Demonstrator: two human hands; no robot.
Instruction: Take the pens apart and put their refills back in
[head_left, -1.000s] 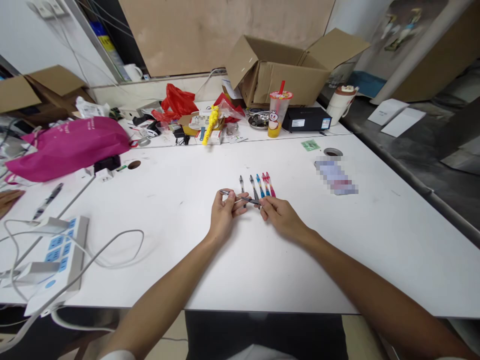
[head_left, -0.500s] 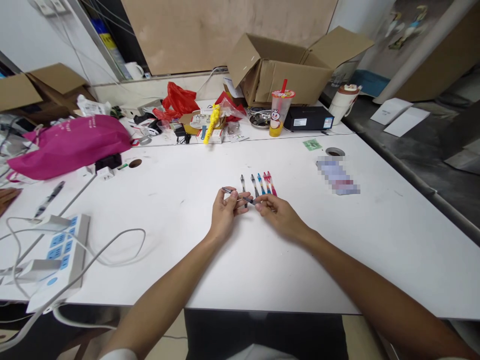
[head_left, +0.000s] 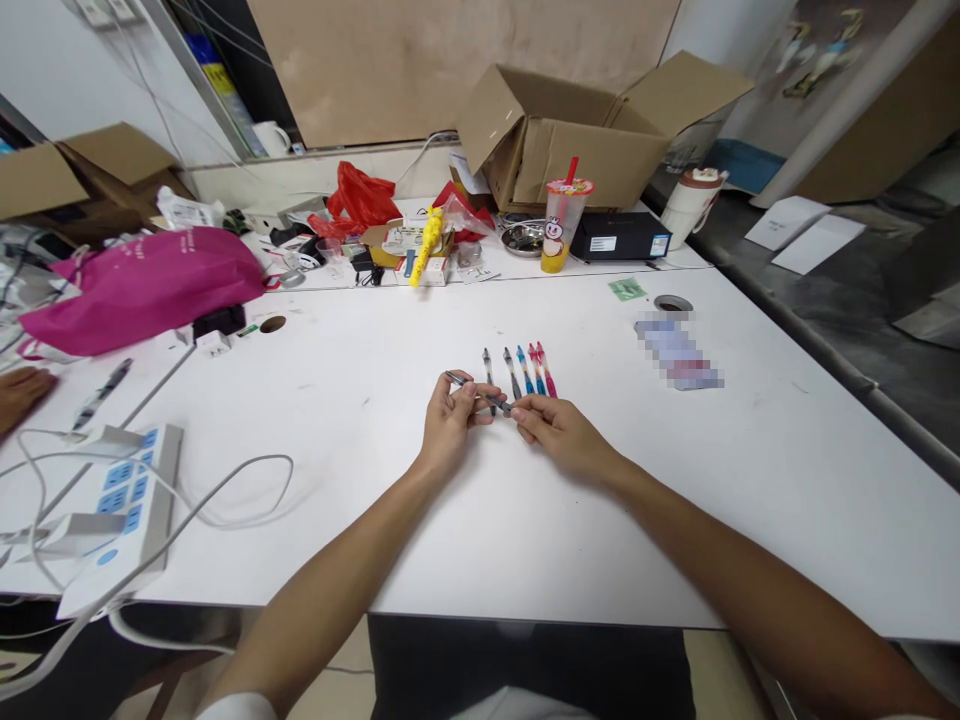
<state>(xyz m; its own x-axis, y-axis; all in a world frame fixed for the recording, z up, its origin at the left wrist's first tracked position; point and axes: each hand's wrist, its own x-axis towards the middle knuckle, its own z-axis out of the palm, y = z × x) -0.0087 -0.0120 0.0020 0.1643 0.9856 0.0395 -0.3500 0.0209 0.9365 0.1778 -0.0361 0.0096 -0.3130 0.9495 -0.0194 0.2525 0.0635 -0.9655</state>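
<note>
Between my hands a slim dark pen (head_left: 496, 401) slants down to the right, just above the white table (head_left: 585, 560). My left hand (head_left: 450, 420) is closed on its upper part with thumb and fingers. The fingertips of my right hand (head_left: 551, 425) pinch its lower dark end. Right behind the hands lie several pens in a row: a clear and black pen (head_left: 488, 366), a grey and black pen (head_left: 511, 372), a blue pen (head_left: 524, 370) and two red pens (head_left: 546, 371). My fingers hide parts of the held pen.
A white power strip (head_left: 146, 500) with looping cables lies at left, near another pen (head_left: 103, 392) and another person's hand (head_left: 26, 392). At the back stand a drink cup (head_left: 559, 225), a cardboard box (head_left: 577, 150) and a magenta bag (head_left: 150, 285). A blurred flat object (head_left: 679, 353) lies at right.
The two parts of the held pen, earlier joined by a thin visible piece, now appear closer together. At far left, the other person's hand has come further into view.
</note>
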